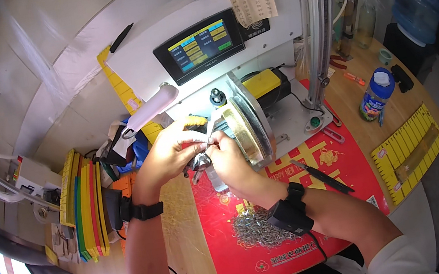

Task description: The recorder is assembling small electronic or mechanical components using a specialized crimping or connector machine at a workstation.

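My left hand (175, 146) is closed, its thumb and fingers pinched together in front of the white machine (137, 41). Right beside it, almost touching, my right hand (229, 161) is curled with its thumb pressed on the fingers. A thin, pale, pointed piece (210, 127) rises between the two hands; its kind is unclear, as is which hand grips it. What the right fingers pinch is too small to make out. Just right of the hands stands a wide wheel with a gold-coloured rim (240, 134). A round metal part (200, 162) sits below the left fingers.
A heap of small metal rings or clips (256, 228) lies on a red mat (227, 266). A black-handled cutter (322, 176) rests at right, near a blue-capped bottle (376, 93) and a yellow ruled board (412, 153). Coloured boards (87, 208) stand at left. A lamp arm (152, 107) overhangs.
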A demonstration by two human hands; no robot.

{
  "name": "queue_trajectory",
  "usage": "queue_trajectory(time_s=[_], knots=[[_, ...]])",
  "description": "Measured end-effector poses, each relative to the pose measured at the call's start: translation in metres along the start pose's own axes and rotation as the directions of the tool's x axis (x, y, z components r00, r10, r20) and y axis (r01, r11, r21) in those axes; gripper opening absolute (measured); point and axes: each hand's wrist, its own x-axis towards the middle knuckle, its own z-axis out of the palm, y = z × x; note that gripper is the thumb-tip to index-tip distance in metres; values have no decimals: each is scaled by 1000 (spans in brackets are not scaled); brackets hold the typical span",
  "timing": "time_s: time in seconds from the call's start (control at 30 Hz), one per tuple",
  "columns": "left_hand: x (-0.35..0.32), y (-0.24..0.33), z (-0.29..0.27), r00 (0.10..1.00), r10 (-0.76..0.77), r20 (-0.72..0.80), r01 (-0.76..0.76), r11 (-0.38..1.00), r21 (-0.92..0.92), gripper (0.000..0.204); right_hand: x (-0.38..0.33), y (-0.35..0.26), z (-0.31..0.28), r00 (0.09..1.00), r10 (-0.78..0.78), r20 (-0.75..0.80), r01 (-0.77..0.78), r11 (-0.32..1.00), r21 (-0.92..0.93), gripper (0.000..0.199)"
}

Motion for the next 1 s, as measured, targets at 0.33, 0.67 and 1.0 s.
queue_trajectory(time_s=[0.33, 0.67, 1.0], knots=[[-55, 72, 63, 892, -239, -383, 268, 963, 23, 8, -90, -65, -49, 950, 7, 311, 148, 868, -473, 20], [-89, 22, 126, 750, -466, -470, 280, 867, -413, 6, -89, -64, -87, 638, 123, 760, 763, -239, -601, 30], [-96, 12, 122, 773, -406, -487, 335, 914, -229, 6, -83, -62, -85, 555, -152, 818, 797, -185, -575, 29]])
